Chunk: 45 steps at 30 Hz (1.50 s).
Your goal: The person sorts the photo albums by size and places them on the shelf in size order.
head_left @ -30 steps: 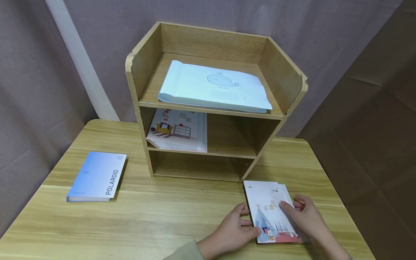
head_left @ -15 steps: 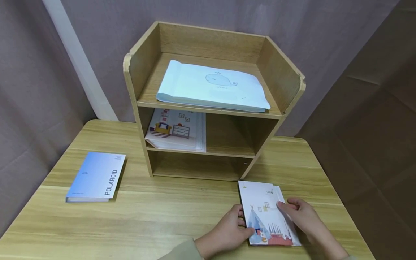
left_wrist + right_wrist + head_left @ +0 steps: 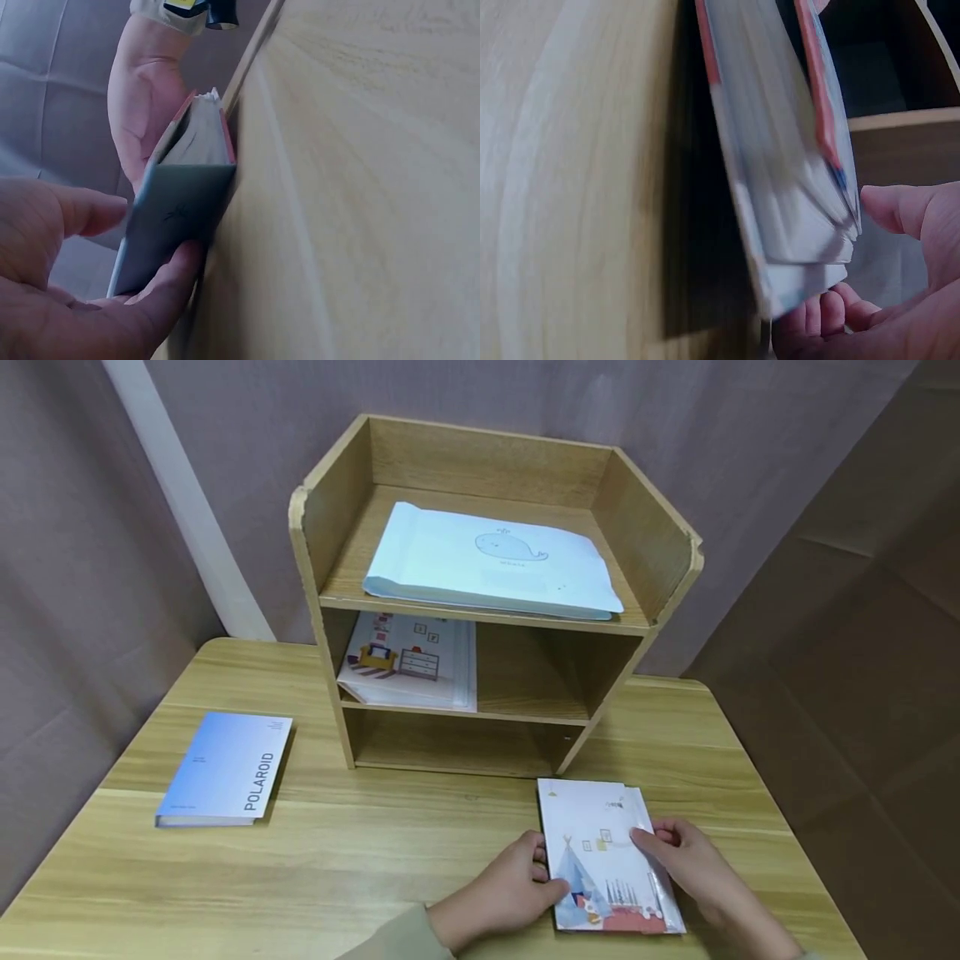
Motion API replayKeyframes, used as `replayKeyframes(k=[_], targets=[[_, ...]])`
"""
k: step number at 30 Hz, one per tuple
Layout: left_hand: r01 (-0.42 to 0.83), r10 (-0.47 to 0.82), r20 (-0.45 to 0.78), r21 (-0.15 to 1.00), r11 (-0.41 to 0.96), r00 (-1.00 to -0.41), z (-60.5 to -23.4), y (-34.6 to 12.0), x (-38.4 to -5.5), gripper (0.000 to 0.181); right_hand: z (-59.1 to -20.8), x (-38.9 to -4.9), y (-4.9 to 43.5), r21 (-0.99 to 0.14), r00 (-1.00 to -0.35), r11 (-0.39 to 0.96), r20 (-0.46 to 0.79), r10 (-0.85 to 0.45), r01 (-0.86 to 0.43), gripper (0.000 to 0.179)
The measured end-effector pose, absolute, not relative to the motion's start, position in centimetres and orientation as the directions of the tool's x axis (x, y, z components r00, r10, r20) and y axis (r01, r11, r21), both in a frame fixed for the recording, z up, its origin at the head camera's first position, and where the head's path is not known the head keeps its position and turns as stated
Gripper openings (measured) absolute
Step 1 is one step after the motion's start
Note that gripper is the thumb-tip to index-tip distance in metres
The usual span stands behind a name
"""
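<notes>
A white photo album point(image 3: 596, 814) with a blue tent and red floor printed on its cover lies at the front right of the table. My left hand point(image 3: 506, 889) holds its left side, thumb over the cover's edge and fingers against the spine. On the opposite side my right hand point(image 3: 693, 868) grips the edge, thumb on top and fingers curled below. In the left wrist view the album's grey-green spine point(image 3: 176, 214) faces the camera, touched by the fingers. Loose-looking pages point(image 3: 772, 150) show between the covers in the right wrist view.
A wooden shelf unit point(image 3: 487, 714) stands behind the album. On its top lies a pale blue whale-print album point(image 3: 487, 560); another illustrated album point(image 3: 420, 664) sits in the middle compartment's left side. A blue POLAROID album point(image 3: 221, 768) lies on the table's left. Curtains hang behind.
The tent-print album has slid left across the table with both hands moving along. My left fingers have closed in against its spine. The shelf and other albums stay put.
</notes>
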<state>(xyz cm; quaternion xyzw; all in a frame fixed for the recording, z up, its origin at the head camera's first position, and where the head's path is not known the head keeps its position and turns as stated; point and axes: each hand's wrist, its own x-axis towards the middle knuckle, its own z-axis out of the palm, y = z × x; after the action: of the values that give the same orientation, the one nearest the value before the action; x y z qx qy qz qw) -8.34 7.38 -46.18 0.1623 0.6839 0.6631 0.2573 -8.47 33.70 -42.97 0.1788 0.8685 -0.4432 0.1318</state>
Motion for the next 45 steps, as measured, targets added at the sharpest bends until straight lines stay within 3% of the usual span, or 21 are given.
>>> replayKeyframes(k=[4,12,29,35,45], targets=[[-0.174,0.572,-0.173,0.983,0.053,-0.802,-45.5,6.3,-8.4,0.036,-42.7,-8.5,32.6,-0.760,-0.908,0.500,-0.375,0.186,0.416,0.073],[-0.229,0.581,-0.213,0.972,0.048,-0.785,-44.1,4.0,-8.4,0.034,-41.7,-8.4,30.2,-0.881,-0.924,0.280,-0.359,0.134,0.383,0.067],[-0.255,0.553,-0.207,0.967,-0.010,-0.807,-44.4,1.6,-8.6,0.036,-41.2,-8.4,28.1,-0.916,-0.959,0.285,-0.274,0.070,0.282,0.055],[-0.208,0.568,-0.190,0.978,0.035,-0.801,-43.7,0.4,-8.8,0.039,-41.1,-8.3,27.5,-0.912,-0.969,0.327,-0.237,0.068,0.246,0.053],[-0.123,0.545,-0.140,0.990,0.067,-0.827,-42.7,-0.7,-8.9,0.044,-41.0,-8.0,26.5,-0.963,-0.995,0.252,-0.084,0.062,0.097,0.051]])
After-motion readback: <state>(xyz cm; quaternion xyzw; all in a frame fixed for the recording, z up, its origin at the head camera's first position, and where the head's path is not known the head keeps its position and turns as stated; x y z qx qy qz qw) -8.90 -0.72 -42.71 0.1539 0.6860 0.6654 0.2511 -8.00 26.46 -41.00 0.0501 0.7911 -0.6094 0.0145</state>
